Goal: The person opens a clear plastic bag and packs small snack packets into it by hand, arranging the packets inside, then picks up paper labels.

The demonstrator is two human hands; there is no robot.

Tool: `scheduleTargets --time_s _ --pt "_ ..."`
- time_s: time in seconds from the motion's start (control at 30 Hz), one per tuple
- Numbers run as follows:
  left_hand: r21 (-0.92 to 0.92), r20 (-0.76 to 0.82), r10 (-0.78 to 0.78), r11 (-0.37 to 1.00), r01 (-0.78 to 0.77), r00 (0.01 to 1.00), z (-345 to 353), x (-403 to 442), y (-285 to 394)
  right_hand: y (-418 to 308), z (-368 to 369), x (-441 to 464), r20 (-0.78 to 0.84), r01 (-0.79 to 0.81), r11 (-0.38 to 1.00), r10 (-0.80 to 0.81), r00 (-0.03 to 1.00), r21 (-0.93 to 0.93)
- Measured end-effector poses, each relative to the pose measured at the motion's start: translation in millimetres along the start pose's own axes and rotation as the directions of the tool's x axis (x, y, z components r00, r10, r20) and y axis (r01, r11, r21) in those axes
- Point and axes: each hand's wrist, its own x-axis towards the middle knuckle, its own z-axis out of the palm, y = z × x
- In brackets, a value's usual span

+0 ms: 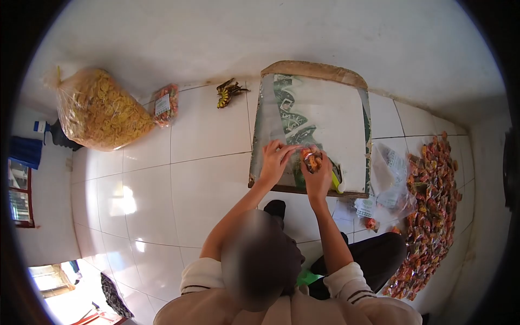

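Over the low board (341, 114), which has a green printed pattern, my right hand (318, 172) is closed around a small clear packet (312, 159) with orange-brown contents. To its left, my left hand (277, 160) reaches the packet's upper left edge, its thumb and forefinger pressed together there; the bit of film between them is too small to make out clearly. A yellow-green tool (337, 179), partly hidden by my right hand, lies near the board's front right edge.
Many small filled packets (430, 211) cover the floor at the right, beside clear plastic bags (389, 179). A large bag of yellow pieces (103, 111), a labelled red packet (166, 104) and a bunch of bananas (229, 93) sit along the wall at the left.
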Motion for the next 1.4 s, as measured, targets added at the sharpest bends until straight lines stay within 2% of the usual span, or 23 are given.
scheduleTargets --time_s 0.03,0.1,0.23,0.3,0.33,0.37,0.4,0.43,0.47,0.5,0.53,0.6,0.73,0.8,0.83,0.9,0.93,1.0,1.1,1.2,1.23,1.3,1.4 --pt "-0.001 -0.001 0.000 1.000 0.000 1.000 0.3 2.2 0.4 -1.2 2.8 3.4 -0.001 0.001 1.000 -0.001 1.000 -0.001" --pt "-0.187 0.037 -0.027 0.982 0.033 0.999 0.8 7.3 1.4 -2.1 11.2 11.2 0.072 0.067 0.976 -0.083 0.994 0.205" --pt "-0.172 0.176 0.153 0.977 -0.122 0.973 -12.1 9.4 23.2 2.5 31.4 38.7 0.024 0.058 0.944 -0.070 0.997 0.325" --pt "-0.111 0.180 0.219 0.973 -0.201 0.959 -20.9 4.6 31.3 -4.6 33.9 48.7 0.041 -0.042 0.779 0.021 0.999 0.625" --pt "-0.108 0.177 0.222 0.973 -0.205 0.959 -18.5 -0.2 30.4 -9.1 31.3 49.9 0.039 -0.038 0.778 0.017 0.999 0.628" --pt "-0.027 -0.074 0.039 0.999 -0.041 0.996 -12.6 -7.0 26.5 -12.9 28.0 48.5 0.007 0.000 0.852 -0.004 1.000 0.524" --pt "0.008 -0.331 -0.131 0.990 0.141 0.934 -6.1 -10.8 22.3 -16.6 25.6 46.8 -0.022 0.036 0.912 -0.029 0.999 0.409" --pt "0.008 -0.333 -0.132 0.990 0.143 0.934 1.0 -6.3 17.9 -14.2 28.3 44.0 -0.021 0.037 0.912 -0.031 0.999 0.409" --pt "-0.326 -0.383 -0.491 0.864 0.383 0.782 9.5 2.4 11.2 -11.3 31.9 40.2 -0.004 0.043 0.884 -0.046 0.999 0.465" --pt "-0.628 -0.296 -0.789 0.585 0.513 0.538 14.1 8.3 7.0 -9.0 34.4 35.9 0.013 0.046 0.854 -0.062 0.998 0.518" --pt "-0.628 -0.296 -0.791 0.583 0.515 0.535 7.8 15.3 14.3 -12.2 33.8 30.8 0.017 0.044 0.855 -0.062 0.998 0.517" --pt "-0.871 0.205 -0.814 0.102 0.481 0.544 -4.9 28.0 28.6 -18.7 34.2 25.1 0.129 -0.052 0.782 -0.037 0.991 0.621" --pt "-0.820 0.241 -0.766 0.167 0.547 0.596 -6.2 28.9 29.3 -24.4 39.3 32.4 0.093 0.004 0.834 -0.065 0.994 0.551" --pt "-0.699 0.393 -0.648 0.250 0.670 0.652 -8.5 21.9 23.9 -32.8 39.0 39.0 0.001 0.108 0.721 -0.149 0.989 0.684" --pt "-0.700 0.387 -0.652 0.251 0.668 0.651 -8.7 17.7 17.8 -36.1 39.0 43.4 0.006 0.107 0.719 -0.152 0.988 0.687" --pt "-0.628 0.411 -0.584 0.375 0.682 0.700 -14.2 12.1 8.0 -38.1 38.9 54.2 0.069 0.081 0.853 -0.136 0.988 0.515" --pt "-0.628 0.409 -0.585 0.377 0.681 0.700 -19.9 9.0 6.0 -37.0 40.1 58.6 0.070 0.081 0.852 -0.137 0.988 0.518" --pt "-0.483 0.561 -0.562 0.374 0.792 0.608 -31.5 -1.2 4.8 -37.1 43.3 64.7 0.023 0.117 0.916 -0.136 0.990 0.385" --pt "-0.430 0.659 -0.483 0.387 0.815 0.577 -34.9 -21.8 9.6 -43.2 53.2 67.1 0.000 0.023 0.902 -0.025 1.000 0.432" --pt "-0.469 0.645 -0.464 0.388 0.794 0.607 -29.5 -46.1 15.0 -35.9 70.3 69.1 -0.021 0.020 0.915 -0.013 1.000 0.404" --pt "-0.402 0.660 -0.468 0.440 0.803 0.587 -31.0 -52.0 18.7 -32.4 75.3 72.9 -0.019 0.018 0.913 -0.011 1.000 0.407" --pt "-0.392 0.678 -0.474 0.415 0.821 0.563 -36.0 -65.6 30.0 -24.7 84.3 82.1 -0.078 -0.006 0.949 0.033 0.996 0.316" --pt "-0.369 0.714 -0.490 0.345 0.863 0.501 -42.0 -78.1 27.3 -17.6 93.3 88.9 -0.060 -0.003 0.911 0.030 0.998 0.412"
